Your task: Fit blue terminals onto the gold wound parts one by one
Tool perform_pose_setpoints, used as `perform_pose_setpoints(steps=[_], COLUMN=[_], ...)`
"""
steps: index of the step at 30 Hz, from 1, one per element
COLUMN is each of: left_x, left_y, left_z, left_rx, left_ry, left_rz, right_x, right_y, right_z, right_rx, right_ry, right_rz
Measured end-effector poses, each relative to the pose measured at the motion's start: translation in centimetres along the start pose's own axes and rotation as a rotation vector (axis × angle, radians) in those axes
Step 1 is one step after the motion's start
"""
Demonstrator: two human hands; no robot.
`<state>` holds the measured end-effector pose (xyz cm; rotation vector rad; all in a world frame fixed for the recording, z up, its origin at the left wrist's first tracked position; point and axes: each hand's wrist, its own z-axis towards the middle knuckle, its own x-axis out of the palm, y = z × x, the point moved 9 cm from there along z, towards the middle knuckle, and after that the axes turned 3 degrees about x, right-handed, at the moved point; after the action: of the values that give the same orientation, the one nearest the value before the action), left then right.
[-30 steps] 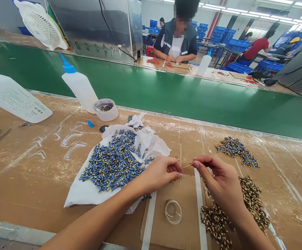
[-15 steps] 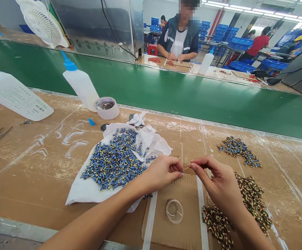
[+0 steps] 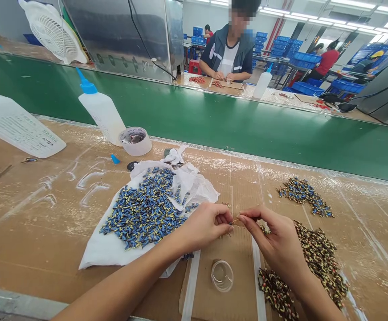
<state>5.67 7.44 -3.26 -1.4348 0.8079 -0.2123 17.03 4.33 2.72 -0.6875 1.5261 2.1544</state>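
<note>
My right hand [image 3: 279,238] pinches a thin wooden toothpick [image 3: 235,220] between thumb and fingertips, its tip pointing left. Opposite it, my left hand [image 3: 209,225] is closed in a pinch where the toothpick's tip meets the fingers; whatever it grips is tiny and mostly hidden. Just below both hands a small clear plastic cup [image 3: 222,276] stands on a cardboard sheet [image 3: 227,306]. Left of my left hand, a heap of small blue-and-yellow pieces [image 3: 143,209] lies on a white plastic bag [image 3: 96,252]. Dark-and-cream curved pieces [image 3: 320,258] are piled beside and behind my right wrist.
A smaller pile of blue and dark pieces [image 3: 304,196] lies at the right. Toward the back left stand a blue-capped squeeze bottle [image 3: 103,116], a large white bottle [image 3: 20,127] and a tape roll [image 3: 136,143]. Beyond the green belt [image 3: 194,120], a co-worker [image 3: 227,55] sits.
My hands have come slightly closer together, so less of the toothpick shows between them. The whole view has shifted a little; the piles and cup stay in place.
</note>
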Motion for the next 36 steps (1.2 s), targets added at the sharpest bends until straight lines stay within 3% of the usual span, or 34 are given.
perform_pose_setpoints(steps=[6,10,13,16,20,24,27,29,32,36], left_x=[0.0,-0.1,0.1,-0.1,-2.5,-5.0,-5.7,-5.7,-5.9,-6.2], left_y=[-0.2,-0.1,0.1,0.2,-0.1,-0.8,-1.0,-0.9,-0.9,-1.1], left_z=[0.0,0.0,0.1,0.1,0.0,-0.2,-0.2,-0.2,-0.4,-0.8], left_rx=[0.020,0.024,0.024,0.014,-0.007,0.024,0.039,0.039,0.037,0.053], left_ry=[0.005,-0.013,-0.006,-0.005,-0.140,-0.255,-0.279,-0.283,-0.305,-0.346], left_rz=[-0.001,-0.019,-0.047,-0.104,-0.176,-0.222,-0.225,-0.218,-0.192,-0.118], right_x=[0.1,-0.8,0.7,3.4,5.4,4.9,3.5,2.6,3.5,5.1], right_y=[-0.3,-0.8,1.0,3.1,3.6,2.8,0.6,-1.5,-3.2,-3.2], right_z=[0.1,0.1,-0.4,-1.9,-3.2,-2.6,-0.7,0.6,1.7,2.3], right_rx=[0.022,0.119,0.080,0.007,0.022,0.028,0.066,0.108,0.123,0.095], right_ry=[0.035,0.056,0.289,0.555,0.679,0.639,0.442,0.262,0.185,0.175], right_rz=[0.025,0.195,0.358,0.344,0.248,0.304,0.326,0.228,0.031,-0.159])
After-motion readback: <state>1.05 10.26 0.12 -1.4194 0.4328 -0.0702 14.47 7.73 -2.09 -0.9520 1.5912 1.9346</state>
